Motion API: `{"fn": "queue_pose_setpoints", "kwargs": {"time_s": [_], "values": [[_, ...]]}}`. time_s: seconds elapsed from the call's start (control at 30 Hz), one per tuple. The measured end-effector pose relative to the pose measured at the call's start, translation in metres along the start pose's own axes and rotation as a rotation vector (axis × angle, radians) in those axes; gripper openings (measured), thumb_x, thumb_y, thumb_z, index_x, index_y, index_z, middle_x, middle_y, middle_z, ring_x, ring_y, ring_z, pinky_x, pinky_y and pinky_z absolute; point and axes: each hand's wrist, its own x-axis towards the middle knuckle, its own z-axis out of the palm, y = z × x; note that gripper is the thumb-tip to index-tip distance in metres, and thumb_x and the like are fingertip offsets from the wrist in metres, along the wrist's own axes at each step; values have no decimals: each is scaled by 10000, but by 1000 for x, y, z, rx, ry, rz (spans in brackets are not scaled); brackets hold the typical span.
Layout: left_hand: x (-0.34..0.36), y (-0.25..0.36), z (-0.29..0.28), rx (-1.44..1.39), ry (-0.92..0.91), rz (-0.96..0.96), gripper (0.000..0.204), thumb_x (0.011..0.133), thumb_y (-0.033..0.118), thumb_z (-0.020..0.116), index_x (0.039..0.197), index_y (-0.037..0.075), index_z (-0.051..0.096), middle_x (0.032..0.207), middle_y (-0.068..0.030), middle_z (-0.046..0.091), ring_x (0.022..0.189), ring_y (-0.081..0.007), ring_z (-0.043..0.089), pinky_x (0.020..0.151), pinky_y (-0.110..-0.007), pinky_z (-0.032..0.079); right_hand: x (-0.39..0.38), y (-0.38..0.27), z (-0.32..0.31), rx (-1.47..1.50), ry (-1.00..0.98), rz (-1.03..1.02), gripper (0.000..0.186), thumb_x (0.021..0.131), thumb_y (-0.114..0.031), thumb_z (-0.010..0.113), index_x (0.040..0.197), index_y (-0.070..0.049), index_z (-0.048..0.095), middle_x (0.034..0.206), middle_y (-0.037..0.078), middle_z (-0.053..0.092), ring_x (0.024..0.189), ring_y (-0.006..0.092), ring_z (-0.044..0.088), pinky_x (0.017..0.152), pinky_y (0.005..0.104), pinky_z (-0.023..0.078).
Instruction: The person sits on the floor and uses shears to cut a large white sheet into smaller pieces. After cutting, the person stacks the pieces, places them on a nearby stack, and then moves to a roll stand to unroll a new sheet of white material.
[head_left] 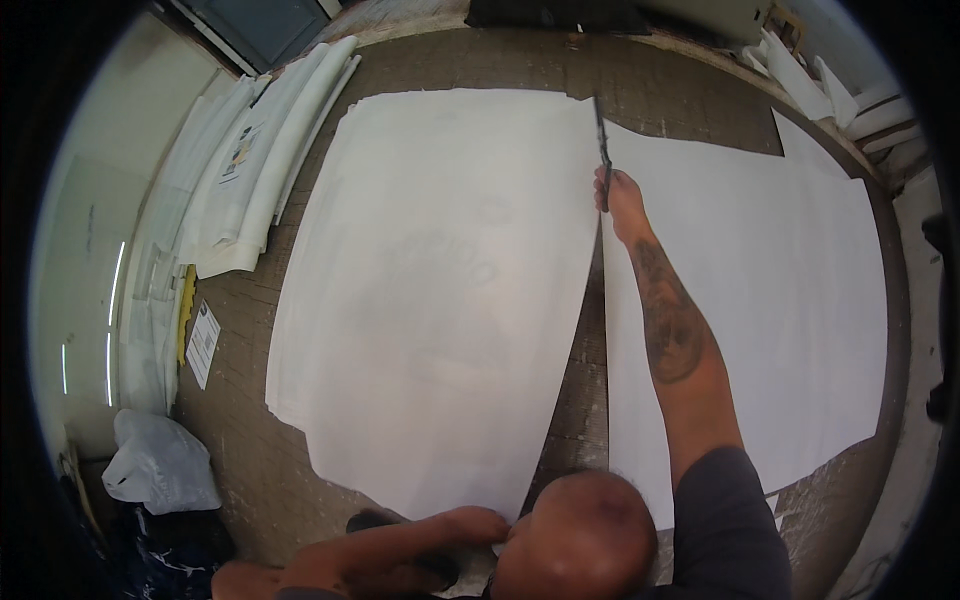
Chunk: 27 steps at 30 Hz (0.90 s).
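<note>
Scissors (604, 148) sit gripped in the right hand (622, 203), between the left sheet (440, 270) and right sheet (790, 290); I cannot tell whether the left hand (480, 524) holds anything.

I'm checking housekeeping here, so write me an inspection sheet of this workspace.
Surface: dark brown, scuffed work surface.
Job's things: broad white left sheet and broad white right sheet, narrow gap between; long dark scissors at its far end.
Clutter: partly rolled white sheets, crumpled translucent plastic bag, flat white card.
Hands: right hand grips the scissors; left hand by the left sheet's near edge.
Cables: nothing seen.
Surroundings: pale wall on the left.
</note>
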Motion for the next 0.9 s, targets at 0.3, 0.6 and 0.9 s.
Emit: {"fn": "queue_pose_setpoints", "kwargs": {"time_s": [0.3,0.6,0.9], "values": [[3,-25,-132,362,1264,-220,112,710,42,599,821,54,616,925,-85,595,926,-296,585,777,-405,498,-292,60,-50,-933,275,-119,724,656,-186,852,1238,62,500,1107,194,600,1087,344,568,959,421,435],[44,2,-115,323,1015,-184,63,716,-2,549,757,44,562,886,-100,553,895,-299,573,762,-410,508,-421,105,-95,-1310,357,-331,457,714,-32,684,1156,25,586,1175,188,634,1144,397,558,949,473,402],[23,5,-129,44,1132,-125,348,814,215,727,1109,65,617,1153,-131,572,1165,-331,515,1035,-443,393,-201,1,-34,-977,406,-200,190,787,18,634,973,19,595,794,163,636,726,284,610,685,356,477]]}}
